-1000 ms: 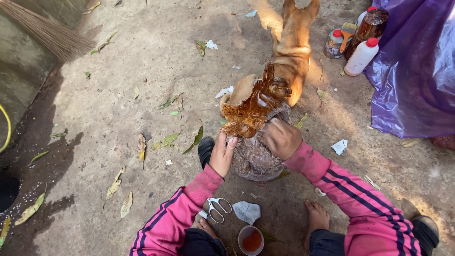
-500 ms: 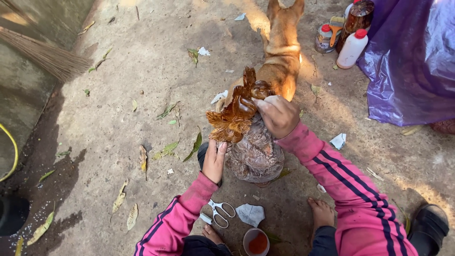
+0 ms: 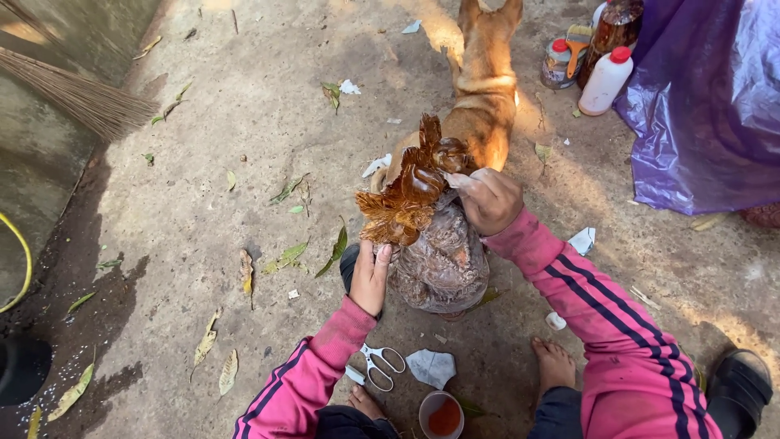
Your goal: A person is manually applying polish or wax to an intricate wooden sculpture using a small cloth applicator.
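Note:
A glossy brown carved wooden piece (image 3: 406, 199) with leaf-like curls stands tilted on top of a dull, rough carved lump (image 3: 443, 260) on the ground. My right hand (image 3: 487, 199) grips the glossy piece at its upper right side. My left hand (image 3: 370, 276) reaches up from below, its fingertips against the piece's lower edge and its palm beside the lump. Both sleeves are pink with dark stripes. My bare feet (image 3: 554, 366) rest near the lump.
A tan dog (image 3: 485, 89) lies just behind the carving. Scissors (image 3: 380, 362), a paper scrap (image 3: 431, 366) and a small cup of orange-brown liquid (image 3: 443, 415) lie by my knees. Bottles (image 3: 605, 77) and a purple plastic sheet (image 3: 707, 106) sit at the right, a broom (image 3: 73, 93) at the left.
My right hand has moved from the lump up onto the glossy piece's upper side. My left hand has slid lower under it. The piece now leans more to the left.

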